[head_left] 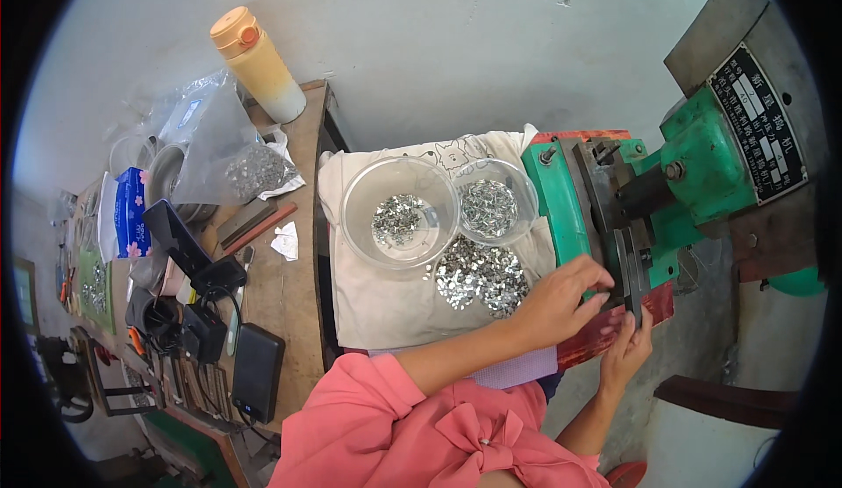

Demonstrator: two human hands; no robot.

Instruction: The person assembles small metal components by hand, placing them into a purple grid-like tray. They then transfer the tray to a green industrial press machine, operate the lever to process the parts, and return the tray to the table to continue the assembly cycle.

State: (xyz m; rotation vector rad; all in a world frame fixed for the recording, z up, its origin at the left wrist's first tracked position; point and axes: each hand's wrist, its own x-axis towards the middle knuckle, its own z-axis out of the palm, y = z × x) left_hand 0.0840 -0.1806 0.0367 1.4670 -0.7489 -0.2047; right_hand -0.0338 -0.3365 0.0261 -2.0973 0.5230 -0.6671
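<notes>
My left hand (561,302) is beside the die area of a green press (693,163), its thumb and fingertips drawn together. Whatever they pinch is too small to make out. With my right hand (624,352) I grip the near end of a dark flat metal bar (629,269) at the front of the press. To the left of my left hand lies a loose heap of small shiny metal pieces (482,279) on a beige cloth (368,304). Two clear plastic tubs stand behind the heap: a larger one (349,229) and a smaller one (531,192), both holding small metal parts.
On the wooden table (303,313) at left are a yellow bottle (263,71), a plastic bag of metal bits (254,172), a blue tissue pack (132,212), a phone (180,238), a black power bank (258,372) and cables. A pale wall (456,41) rises behind.
</notes>
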